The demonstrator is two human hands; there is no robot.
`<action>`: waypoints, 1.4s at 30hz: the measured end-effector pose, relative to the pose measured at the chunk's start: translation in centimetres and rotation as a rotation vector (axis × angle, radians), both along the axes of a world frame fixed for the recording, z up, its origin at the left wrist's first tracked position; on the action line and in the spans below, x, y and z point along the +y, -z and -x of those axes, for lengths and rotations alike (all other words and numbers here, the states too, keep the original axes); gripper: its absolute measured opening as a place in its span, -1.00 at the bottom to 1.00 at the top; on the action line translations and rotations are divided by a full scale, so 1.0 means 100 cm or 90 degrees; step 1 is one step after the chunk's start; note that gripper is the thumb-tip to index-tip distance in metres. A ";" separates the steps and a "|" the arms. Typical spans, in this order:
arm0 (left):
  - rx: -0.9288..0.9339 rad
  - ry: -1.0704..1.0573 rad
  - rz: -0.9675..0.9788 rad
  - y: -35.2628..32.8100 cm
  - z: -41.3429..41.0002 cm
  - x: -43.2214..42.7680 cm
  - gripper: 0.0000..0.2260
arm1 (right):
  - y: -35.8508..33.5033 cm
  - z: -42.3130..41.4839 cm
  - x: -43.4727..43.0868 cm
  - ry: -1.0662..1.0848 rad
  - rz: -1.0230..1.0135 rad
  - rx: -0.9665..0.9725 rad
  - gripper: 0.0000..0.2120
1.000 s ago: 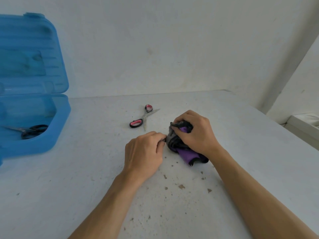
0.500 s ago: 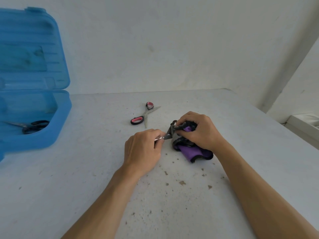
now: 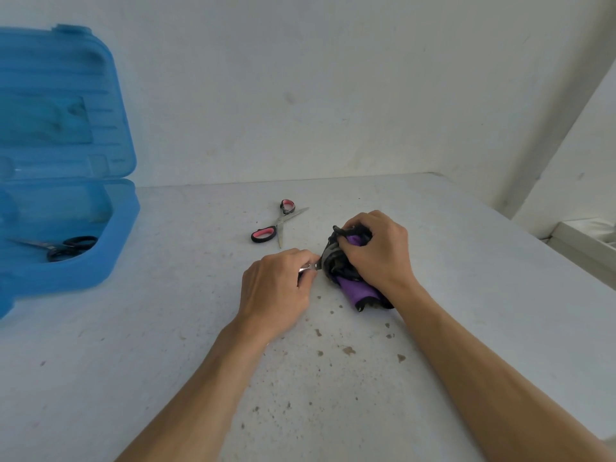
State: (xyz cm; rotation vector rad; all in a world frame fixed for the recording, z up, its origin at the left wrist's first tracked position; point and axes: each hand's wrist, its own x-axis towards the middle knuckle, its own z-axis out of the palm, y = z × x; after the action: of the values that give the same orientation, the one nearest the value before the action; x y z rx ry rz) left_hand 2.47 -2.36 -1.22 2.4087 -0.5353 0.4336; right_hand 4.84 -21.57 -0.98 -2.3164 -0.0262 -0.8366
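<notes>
right fingers [image 3: 361, 225] around half-hidden purple bundle [image 3: 359, 290], left fingers [image 3: 293, 258] tight on obscure metal bit [image 3: 310, 267]

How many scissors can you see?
2. Pink-and-black-handled steel scissors lie open on the white table; black-handled scissors lie in the open blue plastic case. The left hand pinches a small metal tool, too hidden to identify.
</notes>
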 end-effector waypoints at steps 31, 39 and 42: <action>-0.042 0.028 -0.034 0.005 -0.004 0.002 -0.85 | -0.008 0.006 -0.001 -0.009 0.016 0.060 -0.86; -0.013 0.014 -0.005 0.002 -0.001 -0.003 -0.83 | -0.014 0.006 0.006 0.050 -0.171 0.086 -0.92; 0.008 -0.003 0.009 0.003 0.000 -0.005 -0.81 | -0.026 0.010 -0.015 0.116 -0.271 -0.003 -0.91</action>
State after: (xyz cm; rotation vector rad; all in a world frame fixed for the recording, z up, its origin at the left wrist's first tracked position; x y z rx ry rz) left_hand 2.52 -2.88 -1.51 2.3982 -0.5196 0.4225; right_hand 3.86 -23.03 1.58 -1.9327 0.3352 -0.8433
